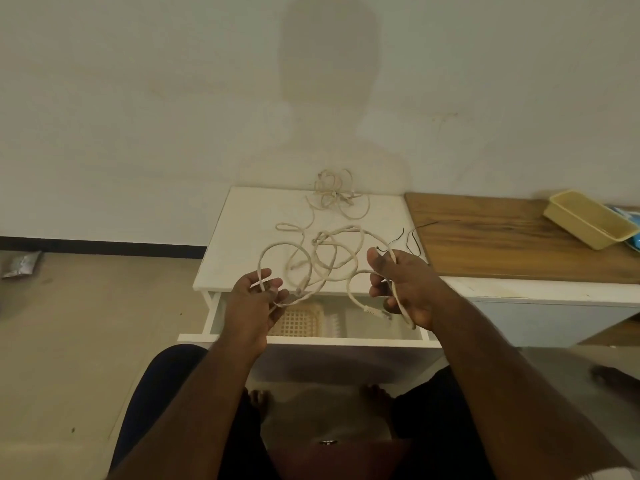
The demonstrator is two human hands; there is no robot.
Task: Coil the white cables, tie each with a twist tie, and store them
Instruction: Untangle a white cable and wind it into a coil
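Pale floor and a plain wall surround a low white table [242, 237] with its drawer [363, 336] pulled open toward the person.

Nearest the camera, the left hand [254, 299] pinches one run of a white cable [332, 258] between curled fingers [268, 277] and thumb. The right hand [401, 289] grips another run of the same cable, fingers curled round it, with a plug end [375, 312] hanging just below over the drawer. Between the hands the cable hangs in loose, uneven loops above the table's front edge.

The step in hand appears to be coiling. To do it well, one hand should serve as the fixed anchor while the other feeds cable in equal loops, each laid beside the last. A slight roll of the cable per loop would likely prevent kinks. Crossed loops should be shaken free before gathering, since the strands overlap at present.

Inside the drawer lies a lattice basket [299, 322], a probable storage place. Thin dark twist ties [414, 237] lie at the table's right edge, near the right hand. Farther back, a second white cable [332, 197] lies tangled against the wall, not yet coiled. A yellow tray [588, 220] rests on the adjoining wooden top [502, 244].
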